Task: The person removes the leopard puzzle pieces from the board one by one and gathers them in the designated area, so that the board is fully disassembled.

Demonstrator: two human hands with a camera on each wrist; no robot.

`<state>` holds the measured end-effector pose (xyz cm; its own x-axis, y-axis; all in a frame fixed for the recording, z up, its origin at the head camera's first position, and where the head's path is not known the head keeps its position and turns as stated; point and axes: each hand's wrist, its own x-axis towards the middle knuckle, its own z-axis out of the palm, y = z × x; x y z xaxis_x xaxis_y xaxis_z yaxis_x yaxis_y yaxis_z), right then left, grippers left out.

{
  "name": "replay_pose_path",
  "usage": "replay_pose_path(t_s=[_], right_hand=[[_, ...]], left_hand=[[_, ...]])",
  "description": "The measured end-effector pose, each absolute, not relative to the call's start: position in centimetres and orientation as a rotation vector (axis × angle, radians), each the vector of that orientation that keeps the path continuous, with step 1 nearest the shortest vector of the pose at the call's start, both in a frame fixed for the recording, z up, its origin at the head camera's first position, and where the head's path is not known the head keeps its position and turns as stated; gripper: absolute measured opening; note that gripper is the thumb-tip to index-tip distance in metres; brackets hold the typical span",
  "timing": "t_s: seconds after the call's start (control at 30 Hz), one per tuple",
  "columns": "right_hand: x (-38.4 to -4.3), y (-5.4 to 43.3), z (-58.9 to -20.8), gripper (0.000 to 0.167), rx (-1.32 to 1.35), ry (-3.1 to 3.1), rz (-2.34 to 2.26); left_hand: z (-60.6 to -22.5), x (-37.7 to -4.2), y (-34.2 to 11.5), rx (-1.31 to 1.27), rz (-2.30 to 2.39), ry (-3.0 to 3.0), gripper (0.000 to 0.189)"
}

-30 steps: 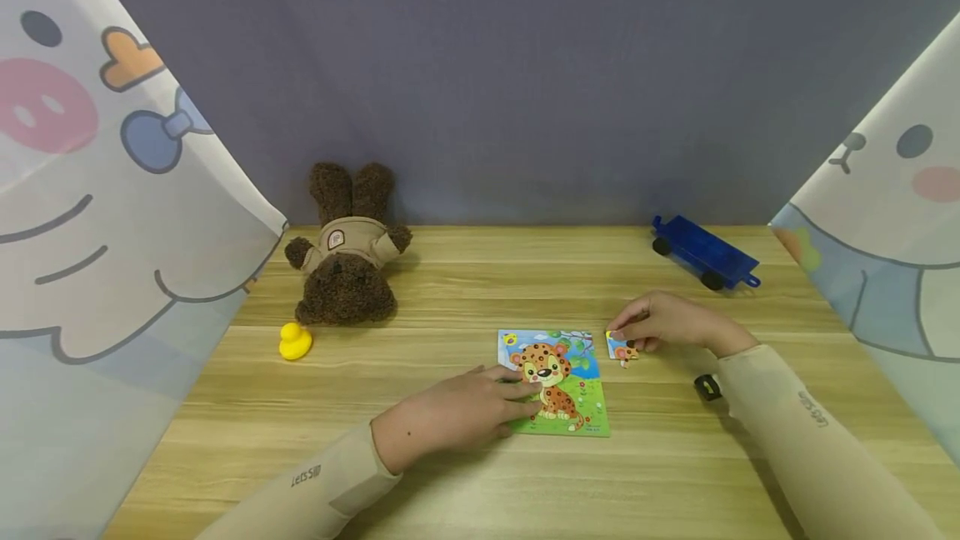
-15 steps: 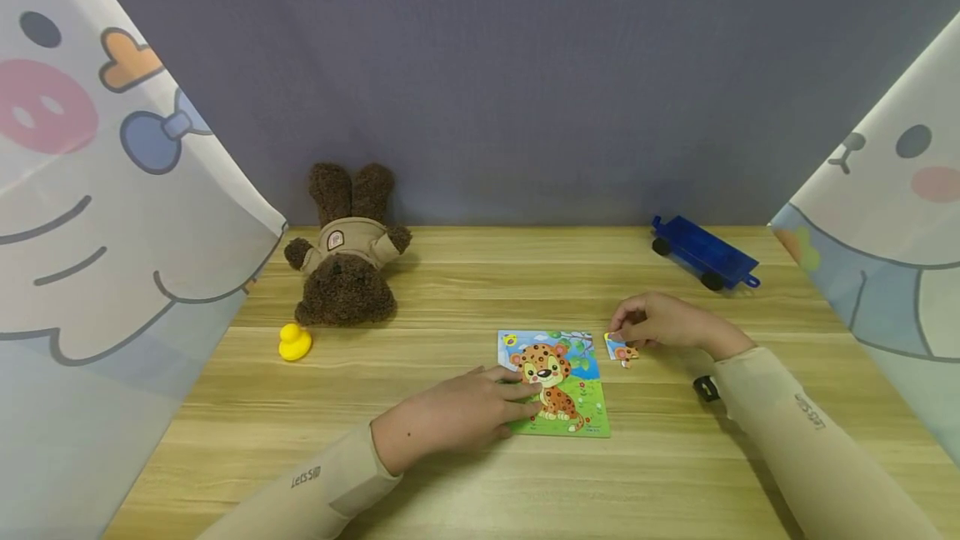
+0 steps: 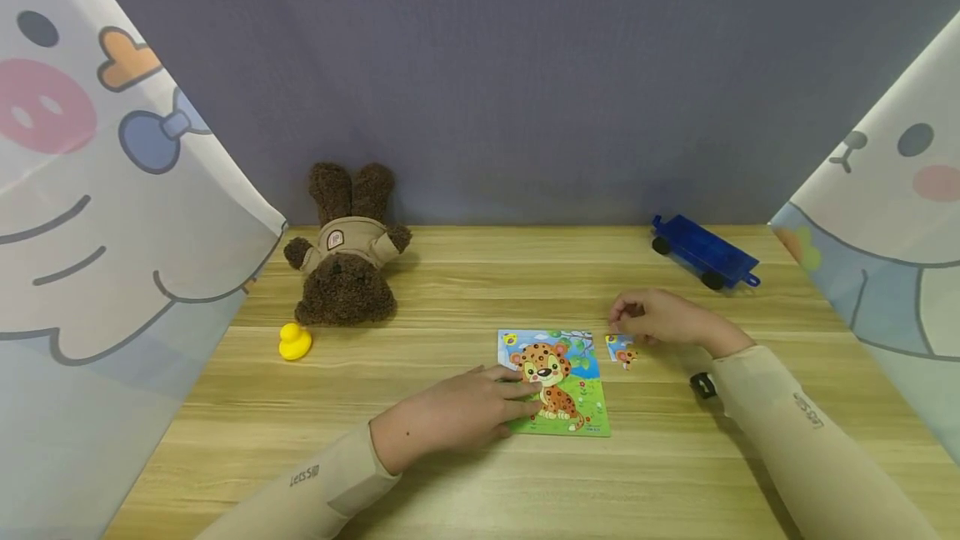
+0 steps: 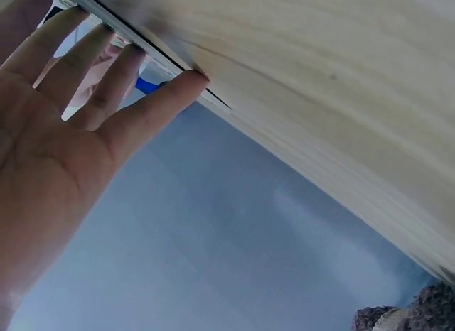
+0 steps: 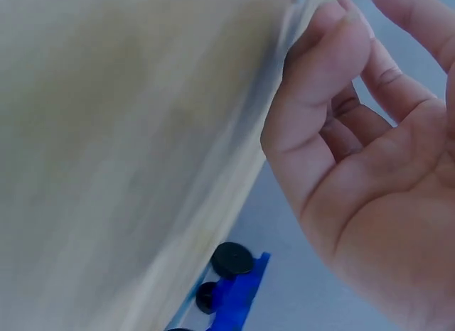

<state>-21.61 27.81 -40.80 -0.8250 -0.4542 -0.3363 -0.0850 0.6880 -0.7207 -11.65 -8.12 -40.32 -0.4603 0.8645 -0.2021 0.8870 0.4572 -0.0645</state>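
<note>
A picture card (image 3: 588, 402) of a spotted leopard cub lies on the wooden table, and my left hand (image 3: 472, 408) rests its spread fingertips on the card's left side. In the left wrist view that hand (image 4: 78, 125) shows straight, spread fingers at the card's edge. A small jigsaw piece (image 3: 619, 350), blue with a yellow corner and orange spotted parts, lies just right of the card. At its top edge is my right hand (image 3: 660, 320), fingers bent loosely; whether they touch the piece is unclear. The right wrist view shows this hand (image 5: 377, 146) with its fingertips partly cut off.
A blue toy wagon (image 3: 705, 252) stands at the back right. Near my right sleeve lies a small black object (image 3: 703, 385). On the left are a brown plush bear (image 3: 347, 286) and a yellow rubber duck (image 3: 295, 342). Fabric walls (image 3: 525, 90) border the table.
My right fingers have drawn back slightly from the jigsaw piece, so more of its picture shows. The piece has barely shifted. The left hand has stayed on the card.
</note>
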Motion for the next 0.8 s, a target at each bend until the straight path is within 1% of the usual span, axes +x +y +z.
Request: replay_pose_path(t_s=[0.17, 0.27, 0.43, 0.53, 0.67, 0.8], right_hand=[[-21.3, 26.4, -40.1, 0.024, -0.447, 2.431, -0.981], [-21.2, 25.1, -39.9, 0.022, -0.520, 2.418, -0.992], [-21.2, 22.5, -39.7, 0.021, -0.686, 2.390, -0.973], [-21.4, 20.9, -39.8, 0.028, -0.758, 2.359, -0.960], [-22.0, 19.1, -40.4, 0.036, -0.785, 2.338, -0.917], [-22.4, 18.1, -41.1, 0.038, -0.803, 2.374, -0.841]], left_hand=[[-40.3, -11.7, -8.2, 1.639, -0.280, 2.575, 0.051], [-40.4, -11.7, -8.2, 1.673, -0.303, 2.590, 0.050], [-40.4, -11.9, -8.2, 1.646, -0.313, 2.610, 0.050], [-40.3, -12.0, -8.2, 1.644, -0.333, 2.608, 0.052], [-40.2, -12.1, -8.2, 1.642, -0.359, 2.598, 0.053], [-40.3, -12.3, -8.1, 1.638, -0.359, 2.596, 0.052]])
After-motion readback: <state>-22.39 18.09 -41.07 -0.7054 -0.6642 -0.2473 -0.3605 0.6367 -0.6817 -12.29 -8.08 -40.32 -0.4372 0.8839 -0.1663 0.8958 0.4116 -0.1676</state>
